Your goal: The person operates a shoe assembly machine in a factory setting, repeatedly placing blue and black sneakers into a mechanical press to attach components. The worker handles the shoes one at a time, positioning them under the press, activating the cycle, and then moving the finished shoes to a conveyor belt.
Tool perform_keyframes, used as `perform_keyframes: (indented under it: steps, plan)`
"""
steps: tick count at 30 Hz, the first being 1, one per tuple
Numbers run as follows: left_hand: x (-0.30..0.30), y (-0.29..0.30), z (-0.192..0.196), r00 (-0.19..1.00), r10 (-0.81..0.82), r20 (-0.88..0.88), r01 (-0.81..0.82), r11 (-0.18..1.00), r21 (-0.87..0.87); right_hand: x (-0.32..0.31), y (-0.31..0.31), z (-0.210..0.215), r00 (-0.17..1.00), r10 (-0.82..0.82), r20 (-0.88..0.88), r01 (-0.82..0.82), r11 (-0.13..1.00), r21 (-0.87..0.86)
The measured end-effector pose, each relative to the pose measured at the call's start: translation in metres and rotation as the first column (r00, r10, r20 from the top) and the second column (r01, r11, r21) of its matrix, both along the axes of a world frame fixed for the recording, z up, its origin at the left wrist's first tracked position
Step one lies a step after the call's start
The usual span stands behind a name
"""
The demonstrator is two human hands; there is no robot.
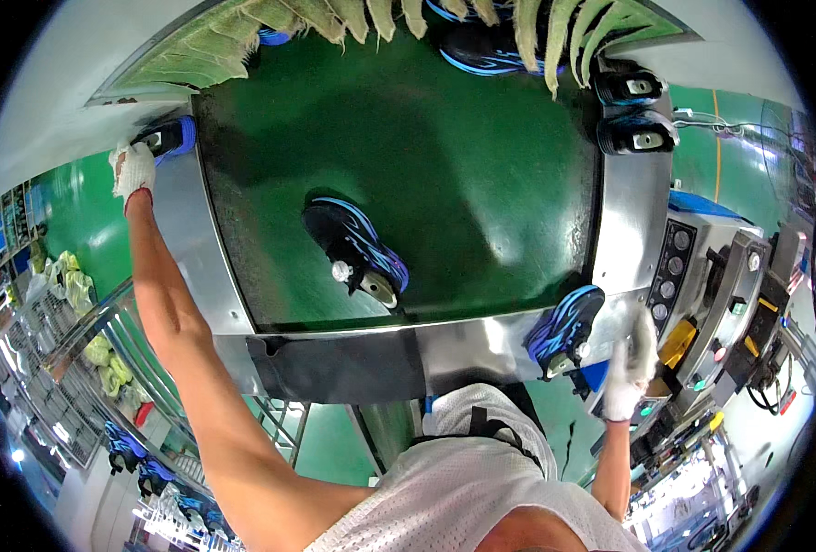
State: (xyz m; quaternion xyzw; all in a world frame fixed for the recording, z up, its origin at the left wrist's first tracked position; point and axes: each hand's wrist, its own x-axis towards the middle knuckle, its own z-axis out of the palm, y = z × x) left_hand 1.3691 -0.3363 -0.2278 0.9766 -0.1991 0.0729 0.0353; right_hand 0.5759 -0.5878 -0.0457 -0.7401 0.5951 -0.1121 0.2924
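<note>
My left hand (134,172), in a white knit glove, reaches to the far left. Its fingers are closed on the dark end of a shoe (176,137) with a blue sole, on the metal side ledge. My right hand (630,375), also gloved and slightly blurred, is at the near right with fingers stretched and apart, holding nothing I can see. Just left of it, a black shoe with blue and purple streaks (566,324) rests over the metal front edge. A similar shoe (357,247) lies on the green belt, a shoe last showing in its opening.
Fabric strips (380,17) hang over the belt's far end, with shoes partly beneath them. Two more shoes (636,132) stand on the right ledge. A control panel with gauges (673,265) is at right. A black mat (334,365) covers part of the front edge. Racks (49,345) stand at left.
</note>
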Motion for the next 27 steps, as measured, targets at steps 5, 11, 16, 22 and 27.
perform_keyframes:
  steps: [5,11,16,22,27]
  plan:
    - [-0.080,0.018,0.021,0.960,-0.278,0.036,0.280,0.957,-0.069,0.137,0.056,-0.052,0.831,0.485,0.272,-0.551,0.788,0.277]
    - [-0.284,-0.001,0.072,0.796,-0.584,-0.159,0.530,0.799,-0.283,0.248,0.137,-0.136,0.757,0.635,0.154,-0.650,0.705,0.284]
    - [-0.340,-0.014,0.077,0.655,-0.707,-0.265,0.647,0.707,-0.285,0.249,0.149,-0.180,0.831,0.538,0.140,-0.556,0.805,0.207]
    - [-0.288,0.003,0.048,0.679,-0.512,-0.526,0.404,0.859,-0.315,0.210,0.075,-0.121,0.846,-0.213,0.488,-0.401,0.348,0.847]
    - [-0.310,-0.003,0.040,0.784,-0.504,-0.362,0.538,0.843,-0.008,0.137,0.099,-0.104,0.514,-0.742,0.430,-0.524,0.126,0.843]
